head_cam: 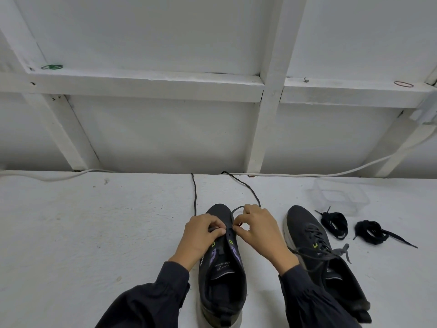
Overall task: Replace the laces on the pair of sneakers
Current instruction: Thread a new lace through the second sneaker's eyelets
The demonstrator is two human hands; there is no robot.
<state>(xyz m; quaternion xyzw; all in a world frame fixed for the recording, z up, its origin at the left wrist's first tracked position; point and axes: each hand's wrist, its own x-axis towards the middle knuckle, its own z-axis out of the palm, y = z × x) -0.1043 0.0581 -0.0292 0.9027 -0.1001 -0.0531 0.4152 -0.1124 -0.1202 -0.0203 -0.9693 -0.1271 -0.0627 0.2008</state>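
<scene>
A black sneaker (222,280) with purple trim lies on the white table, toe pointing away from me. My left hand (201,235) grips its left eyelet flap near the toe. My right hand (257,228) pinches the thin dark lace (246,187) at an eyelet on the right flap. The lace's two ends run out across the table toward the wall. The second black sneaker (316,252) lies to the right, still threaded with a grey lace that trails loose. Two coiled black laces (334,221) (373,230) lie right of it.
A clear plastic container (338,197) stands at the back right of the white table (94,233). A white cable (354,170) runs along the table's far edge below the white framed wall. Rubber bands lie on the wall ledge.
</scene>
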